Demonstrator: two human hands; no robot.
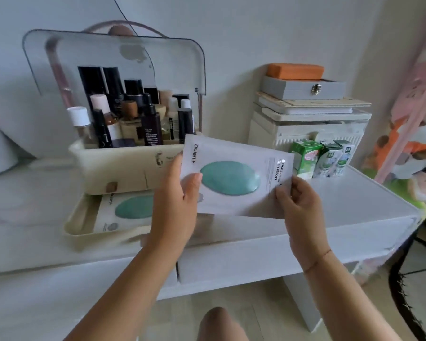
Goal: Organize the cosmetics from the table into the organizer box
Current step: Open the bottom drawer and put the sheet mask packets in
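Note:
A white face-mask packet (234, 168) with a teal oval is held flat above the table, to the right of the cream organizer box (123, 173). My left hand (177, 200) grips its left edge and my right hand (298, 203) grips its right edge. The organizer's clear lid (113, 60) is raised, and its top compartment is packed with several upright bottles (150, 124) and tubes. Its bottom drawer (76, 225) is pulled out, with another mask packet (126, 210) of the same kind lying in it, partly hidden by my left wrist.
Three green-and-white cartons (320, 158) stand on the white table (330, 217) behind the packet. Behind them a white storage unit (305, 129) carries stacked boxes, a grey clasp case (303, 88) and an orange block (295, 71). Plush toys (413, 143) fill the right edge.

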